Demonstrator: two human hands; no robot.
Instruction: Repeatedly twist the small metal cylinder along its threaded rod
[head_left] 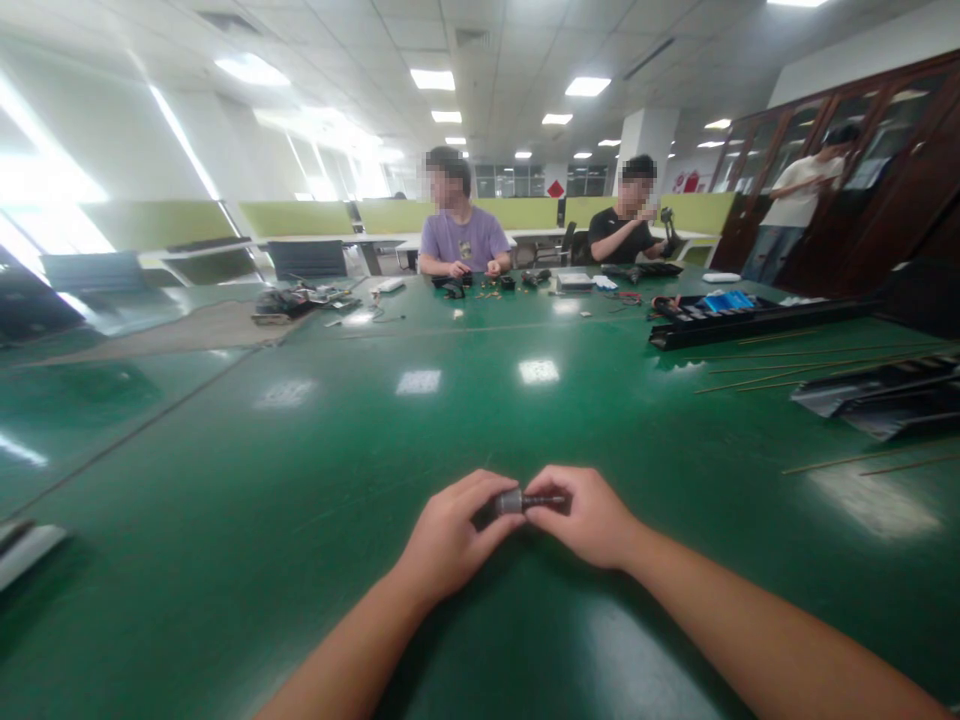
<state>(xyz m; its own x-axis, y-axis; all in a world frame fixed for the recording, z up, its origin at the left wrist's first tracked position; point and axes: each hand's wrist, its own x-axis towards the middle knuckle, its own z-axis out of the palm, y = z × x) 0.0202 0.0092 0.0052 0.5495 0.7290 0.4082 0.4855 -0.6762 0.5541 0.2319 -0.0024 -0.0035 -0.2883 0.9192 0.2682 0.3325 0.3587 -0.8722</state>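
Low over the green table (315, 470), just in front of me, both my hands hold one small part together. My left hand (450, 535) grips its grey metal cylinder (510, 501). My right hand (589, 515) pinches the thin dark shaft (544, 499) that sticks out of the cylinder to the right. The fingers hide both ends of the part.
Two people sit at the far side with small parts and tools (525, 282) before them; a third stands by wooden cabinets (862, 170) at the right. Long black trays (750, 322) and thin rods (795, 372) lie at right, dark sheets (885, 398) nearer. A grey object (22, 550) lies at the left edge.
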